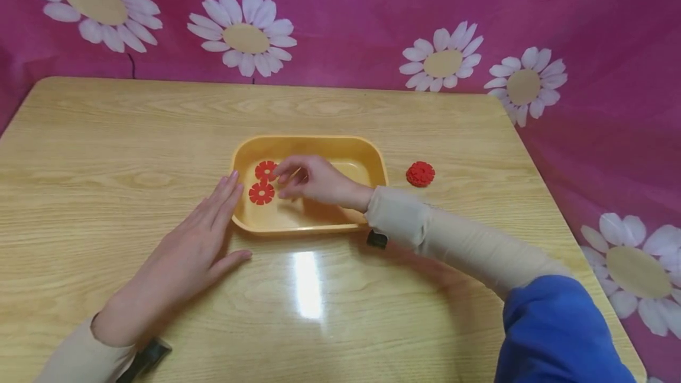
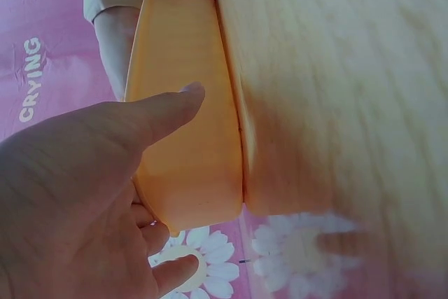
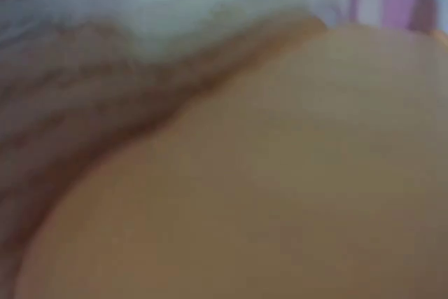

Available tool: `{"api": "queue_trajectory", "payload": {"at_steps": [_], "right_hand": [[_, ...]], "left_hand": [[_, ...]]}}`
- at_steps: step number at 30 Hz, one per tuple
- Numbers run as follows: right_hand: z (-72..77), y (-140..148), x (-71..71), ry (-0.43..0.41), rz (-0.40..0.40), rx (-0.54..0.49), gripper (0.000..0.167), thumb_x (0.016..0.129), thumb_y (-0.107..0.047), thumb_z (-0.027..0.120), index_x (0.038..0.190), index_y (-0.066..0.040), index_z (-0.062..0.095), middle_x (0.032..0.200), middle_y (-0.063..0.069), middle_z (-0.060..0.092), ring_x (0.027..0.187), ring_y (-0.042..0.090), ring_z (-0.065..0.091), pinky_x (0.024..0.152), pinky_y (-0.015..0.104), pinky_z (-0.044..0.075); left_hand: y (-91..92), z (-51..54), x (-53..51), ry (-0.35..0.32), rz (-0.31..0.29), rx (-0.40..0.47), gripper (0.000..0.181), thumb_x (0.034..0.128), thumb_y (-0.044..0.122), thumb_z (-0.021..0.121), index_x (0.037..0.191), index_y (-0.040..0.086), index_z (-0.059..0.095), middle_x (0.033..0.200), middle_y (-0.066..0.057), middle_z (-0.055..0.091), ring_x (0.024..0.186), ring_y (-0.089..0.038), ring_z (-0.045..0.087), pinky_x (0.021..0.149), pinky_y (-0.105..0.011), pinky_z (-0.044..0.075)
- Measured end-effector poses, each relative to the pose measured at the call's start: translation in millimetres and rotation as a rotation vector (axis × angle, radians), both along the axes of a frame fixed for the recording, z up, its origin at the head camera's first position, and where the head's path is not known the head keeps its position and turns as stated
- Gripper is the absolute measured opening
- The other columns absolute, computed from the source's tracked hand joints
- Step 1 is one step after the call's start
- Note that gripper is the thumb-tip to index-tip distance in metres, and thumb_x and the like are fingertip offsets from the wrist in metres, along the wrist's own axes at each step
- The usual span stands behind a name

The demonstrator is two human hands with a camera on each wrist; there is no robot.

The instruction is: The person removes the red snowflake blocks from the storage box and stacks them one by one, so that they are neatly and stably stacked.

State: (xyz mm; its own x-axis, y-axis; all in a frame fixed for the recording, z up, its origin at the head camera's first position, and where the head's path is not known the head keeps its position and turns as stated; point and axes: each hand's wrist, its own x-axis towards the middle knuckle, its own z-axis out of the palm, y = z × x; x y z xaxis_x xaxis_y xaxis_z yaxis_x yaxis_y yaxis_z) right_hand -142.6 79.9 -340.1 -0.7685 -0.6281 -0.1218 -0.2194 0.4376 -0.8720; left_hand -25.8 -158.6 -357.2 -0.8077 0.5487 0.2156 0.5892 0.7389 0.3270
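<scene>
A yellow-orange plastic tray stands on the table. Inside it at the left lie two red notched discs, one nearer me and another just behind it. Over the tray, my right hand has its fingers loosely bent, with the fingertips at the right edge of the farther disc; no piece shows between finger and thumb. Along the tray's left end rests my left hand, its fingers straight and thumb spread. The left wrist view shows that thumb against the tray's outer wall.
Right of the tray sits a small stack of red notched discs. The wooden table meets a pink cloth with white daisies behind and at the right. Only a large blurred tan surface fills most of the right wrist view.
</scene>
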Motion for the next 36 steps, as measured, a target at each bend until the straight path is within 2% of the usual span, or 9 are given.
{"api": "queue_trajectory", "payload": {"at_steps": [3, 10, 17, 22, 27, 32, 36], "right_hand": [[-6.4, -12.2, 1.1, -0.012, 0.011, 0.04, 0.036, 0.084, 0.001, 0.076, 0.119, 0.002, 0.066, 0.103, 0.013, 0.067, 0.084, 0.018, 0.063, 0.076, 0.022, 0.055], [-15.6, -26.2, -0.8, 0.063, 0.066, 0.106, 0.037, 0.084, -0.004, 0.077, 0.12, -0.001, 0.066, 0.094, 0.008, 0.064, 0.082, 0.015, 0.056, 0.071, 0.017, 0.049], [-17.6, -33.0, -1.0, 0.105, 0.05, 0.17, 0.039, 0.085, -0.003, 0.076, 0.122, -0.002, 0.066, 0.088, 0.006, 0.061, 0.082, 0.016, 0.054, 0.073, 0.015, 0.045], [-17.3, -34.6, -0.4, 0.12, 0.039, 0.214, 0.034, 0.083, -0.003, 0.077, 0.116, -0.004, 0.068, 0.089, 0.005, 0.06, 0.083, 0.016, 0.051, 0.072, 0.016, 0.042], [-14.7, -34.7, 0.4, 0.155, 0.058, 0.228, 0.03, 0.079, -0.001, 0.08, 0.107, -0.004, 0.069, 0.096, 0.005, 0.064, 0.084, 0.018, 0.05, 0.074, 0.02, 0.042], [-13.6, -34.0, 2.9, 0.189, 0.07, 0.21, 0.033, 0.074, 0.004, 0.082, 0.101, -0.003, 0.064, 0.09, 0.006, 0.062, 0.082, 0.017, 0.052, 0.073, 0.018, 0.042], [-14.0, -30.3, 5.0, 0.187, 0.083, 0.201, 0.036, 0.075, 0.004, 0.081, 0.101, -0.005, 0.057, 0.086, 0.005, 0.059, 0.08, 0.017, 0.053, 0.069, 0.018, 0.045]], "left_hand": [[-0.6, -0.4, -0.2, 0.002, -0.002, -0.002, 0.102, 0.0862, 0.038, 0.074, 0.155, -0.003, 0.011, 0.163, -0.015, 0.002, 0.149, -0.03, 0.01, 0.119, -0.046, 0.017], [-0.7, -0.4, -1.0, -0.003, -0.002, -0.01, 0.103, 0.0859, 0.039, 0.074, 0.155, -0.002, 0.011, 0.164, -0.014, 0.003, 0.149, -0.029, 0.009, 0.119, -0.046, 0.018], [-1.2, -0.1, -0.6, 0.0, 0.0, -0.009, 0.103, 0.0856, 0.039, 0.075, 0.155, -0.002, 0.011, 0.164, -0.013, 0.002, 0.149, -0.029, 0.009, 0.12, -0.044, 0.016], [-0.8, -0.6, -0.9, 0.008, -0.003, -0.009, 0.103, 0.0854, 0.039, 0.075, 0.155, -0.003, 0.012, 0.164, -0.015, 0.004, 0.149, -0.029, 0.01, 0.119, -0.046, 0.019], [-1.4, -1.7, -0.8, 0.014, -0.003, -0.001, 0.103, 0.0845, 0.039, 0.076, 0.155, -0.003, 0.013, 0.164, -0.014, 0.004, 0.149, -0.029, 0.01, 0.119, -0.046, 0.018], [-1.1, -2.6, -1.8, 0.04, -0.007, 0.002, 0.102, 0.0842, 0.038, 0.075, 0.154, -0.004, 0.015, 0.163, -0.016, 0.006, 0.149, -0.03, 0.011, 0.119, -0.047, 0.02], [-0.9, -2.5, -1.7, 0.038, -0.007, 0.002, 0.102, 0.0844, 0.038, 0.075, 0.154, -0.005, 0.015, 0.163, -0.016, 0.006, 0.149, -0.03, 0.011, 0.119, -0.047, 0.02]]}}
